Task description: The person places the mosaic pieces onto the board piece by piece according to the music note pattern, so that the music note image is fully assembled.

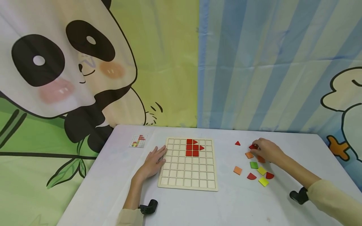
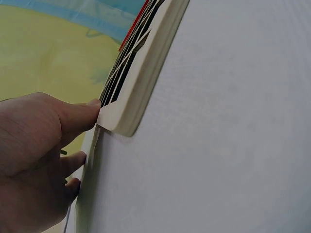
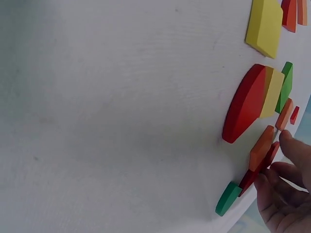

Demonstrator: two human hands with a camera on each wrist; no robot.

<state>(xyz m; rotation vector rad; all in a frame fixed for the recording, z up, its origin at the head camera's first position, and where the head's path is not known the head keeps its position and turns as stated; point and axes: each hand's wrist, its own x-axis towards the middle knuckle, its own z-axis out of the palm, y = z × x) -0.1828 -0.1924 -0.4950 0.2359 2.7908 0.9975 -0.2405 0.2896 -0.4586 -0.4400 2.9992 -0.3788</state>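
Pinching a red piece (image 1: 252, 147) with the right hand (image 1: 266, 150), over on the right of the bench (image 1: 198, 207); resting the left hand (image 1: 154, 161), fingers relaxed, against the left edge of the wooden board (image 1: 188, 189). Showing filled cells only near the top: five red squares (image 1: 195, 147) and two red triangles (image 1: 195, 142), so looking like less than complete. Judging by the card (image 1: 138, 141) past the left hand, probably needing yellow lower down, though too small to read fully. Leaving loose a red triangle (image 1: 237, 143), orange pieces (image 1: 238, 170), a green piece (image 1: 254, 165), yellow pieces (image 1: 264, 181) and rounded red pieces (image 1: 251, 176). Catching a darker green piece (image 3: 228, 199) only from the right wrist. Losing the pinched piece's outline behind fingers, and most of the board off the left wrist view.
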